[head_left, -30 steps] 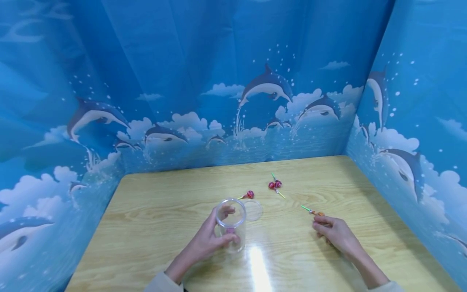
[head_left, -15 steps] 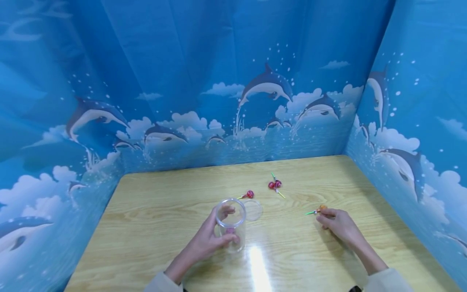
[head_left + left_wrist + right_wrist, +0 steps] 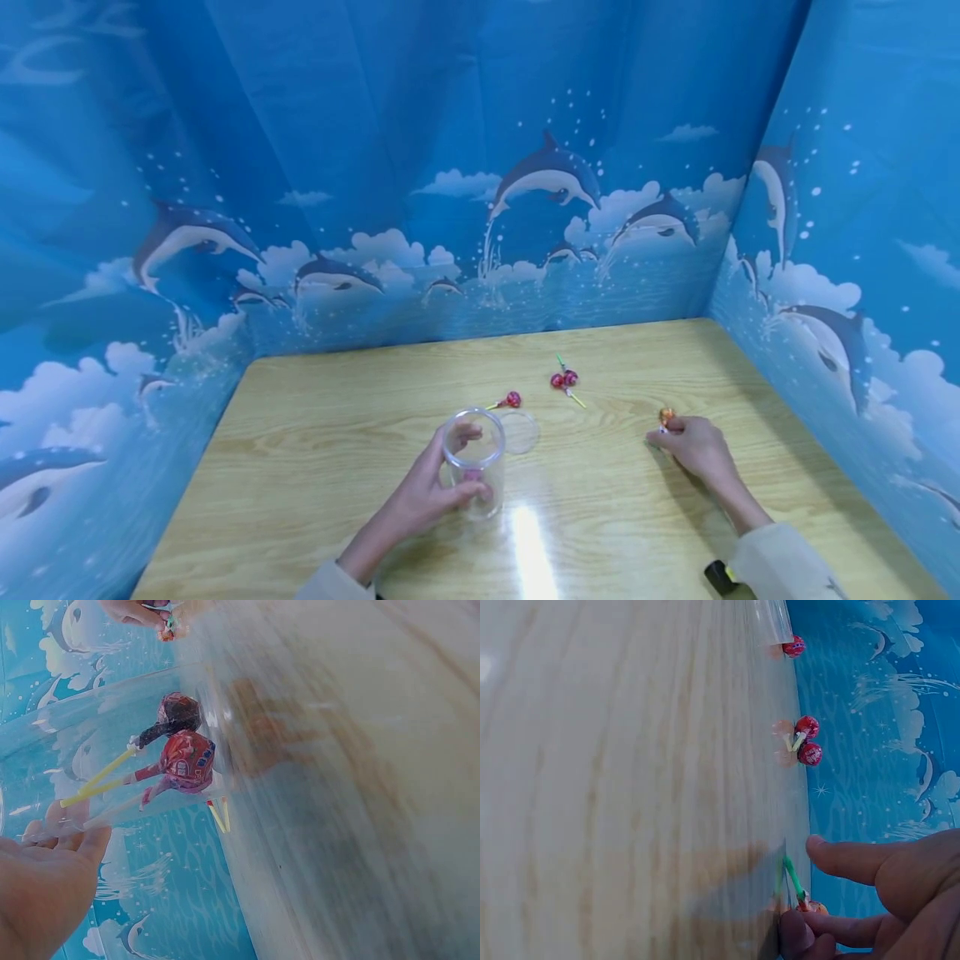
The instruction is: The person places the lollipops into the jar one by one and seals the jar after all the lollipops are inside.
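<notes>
My left hand holds a clear cylindrical jar from its left side, thumb in front and fingers behind. Red-wrapped lollipops with yellow sticks lie inside, seen through the wall in the left wrist view. At the right, my right hand is low at the table by an orange-wrapped lollipop with a green stick. In the right wrist view the thumb stands apart from the lollipop, while the other fingers are against it or just in front; contact is partly hidden.
A round clear lid lies on the wooden table behind the jar. One red lollipop lies beyond it, and a pair of red lollipops lies farther right. A blue dolphin-print curtain borders the table.
My right hand has moved slightly right and away from me. The orange lollipop has turned, its stick swinging from up-left to behind the fingers. The left hand and jar have stayed put.
</notes>
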A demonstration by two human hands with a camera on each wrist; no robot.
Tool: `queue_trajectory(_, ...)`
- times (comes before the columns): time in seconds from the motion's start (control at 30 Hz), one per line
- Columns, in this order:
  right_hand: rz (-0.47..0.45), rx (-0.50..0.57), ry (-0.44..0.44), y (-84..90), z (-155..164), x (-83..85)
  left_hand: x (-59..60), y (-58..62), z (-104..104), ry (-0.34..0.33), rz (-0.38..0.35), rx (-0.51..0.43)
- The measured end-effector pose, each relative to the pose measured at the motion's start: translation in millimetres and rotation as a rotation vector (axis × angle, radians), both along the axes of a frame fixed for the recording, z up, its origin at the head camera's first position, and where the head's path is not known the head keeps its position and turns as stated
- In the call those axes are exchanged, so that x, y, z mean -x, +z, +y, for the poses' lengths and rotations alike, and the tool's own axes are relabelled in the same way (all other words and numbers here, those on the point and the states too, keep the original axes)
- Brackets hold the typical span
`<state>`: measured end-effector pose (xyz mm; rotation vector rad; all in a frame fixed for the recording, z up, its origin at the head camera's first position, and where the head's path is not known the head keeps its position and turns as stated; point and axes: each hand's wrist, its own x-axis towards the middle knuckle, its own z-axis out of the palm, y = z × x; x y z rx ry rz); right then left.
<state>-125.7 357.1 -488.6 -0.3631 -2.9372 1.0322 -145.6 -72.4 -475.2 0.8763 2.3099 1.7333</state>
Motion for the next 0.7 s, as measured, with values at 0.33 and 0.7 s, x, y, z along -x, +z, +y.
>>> queue_trajectory(0.33,-0.045,-0.066,-0.043,3.8,-0.1,8.9,0.1,-0.3,-0.5,-0.001,0.001,-0.004)
queue_trajectory(0.7,-0.063,-0.064,-0.112,4.1,10.0,15.7,-0.8,0.4,-0.4,0.003,-0.006,0.000)
